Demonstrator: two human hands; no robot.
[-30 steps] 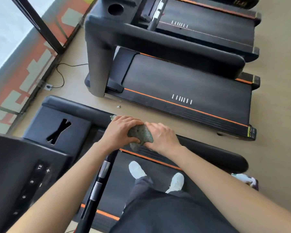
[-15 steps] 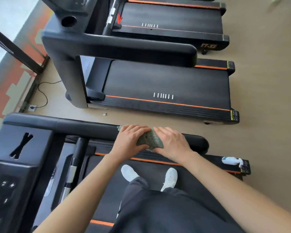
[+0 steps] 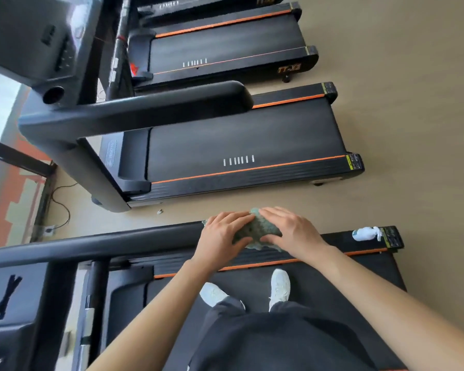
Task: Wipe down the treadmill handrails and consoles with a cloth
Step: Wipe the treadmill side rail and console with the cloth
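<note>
I stand on a black treadmill. Its long black handrail (image 3: 97, 243) runs from the left edge toward the middle. At the handrail's right end a grey-green cloth (image 3: 257, 231) is wrapped over it. My left hand (image 3: 223, 236) presses on the cloth's left side and my right hand (image 3: 292, 231) on its right side, both closed over cloth and rail. The rail's end is hidden under the hands. The console (image 3: 8, 303) of this treadmill shows at the lower left, with an X-shaped slot.
A white spray bottle (image 3: 366, 233) lies on the rear corner of my treadmill's deck. A second treadmill (image 3: 241, 145) with its own handrail (image 3: 145, 111) stands ahead, more beyond. A cable and floor socket (image 3: 48, 229) lie at the left by the window frame.
Both hands have slid the cloth rightward along the handrail to its end. The view has tilted up, bringing more treadmills into sight.
</note>
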